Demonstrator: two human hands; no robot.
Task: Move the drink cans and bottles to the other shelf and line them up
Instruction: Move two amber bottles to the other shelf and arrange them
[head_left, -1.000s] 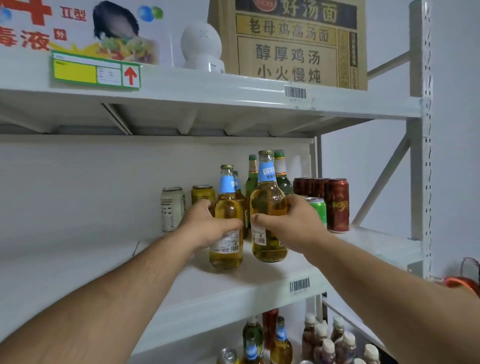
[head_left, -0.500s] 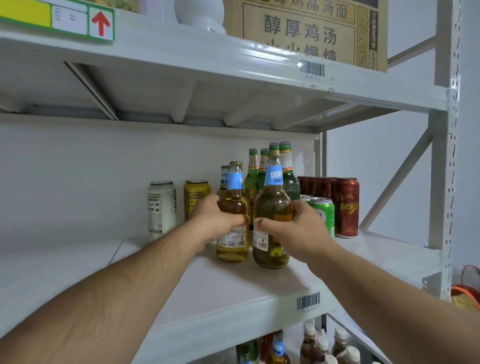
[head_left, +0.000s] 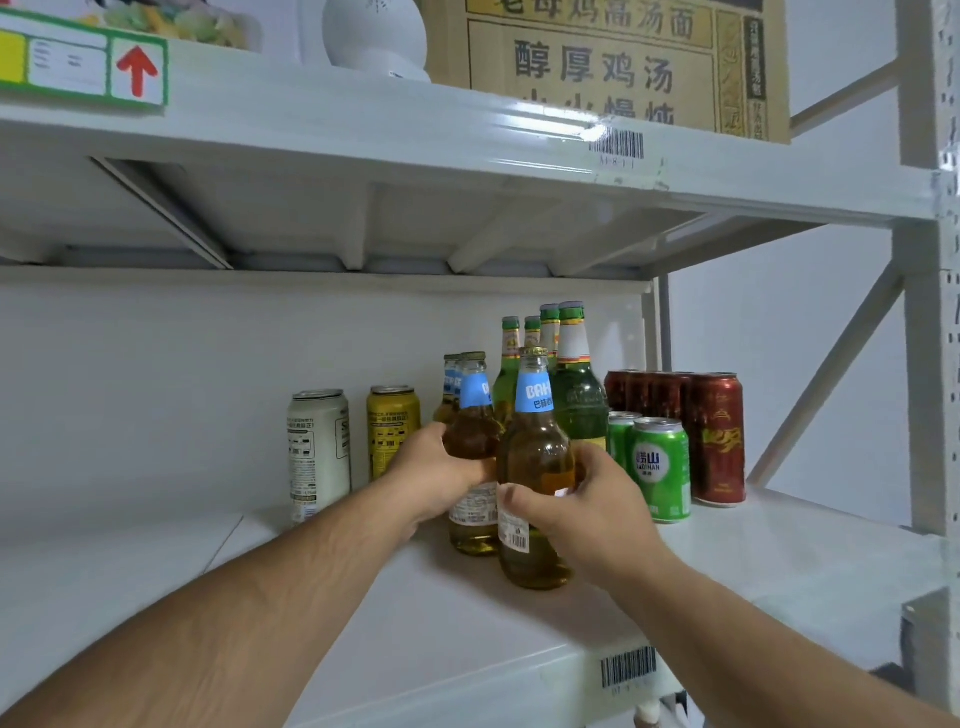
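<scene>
Left hand (head_left: 441, 480) grips amber bottle (head_left: 474, 447); right hand (head_left: 587, 501) grips nearer bottle (head_left: 535, 452).

The shelf (head_left: 363, 634) looks like painted metal, white and slightly glossy. The bottles (head_left: 537, 467) are clear, shiny glass with paper labels and metal caps. The cans (head_left: 662, 467) are smooth printed metal with a soft shine. The box (head_left: 613, 67) above is matt brown cardboard.
</scene>
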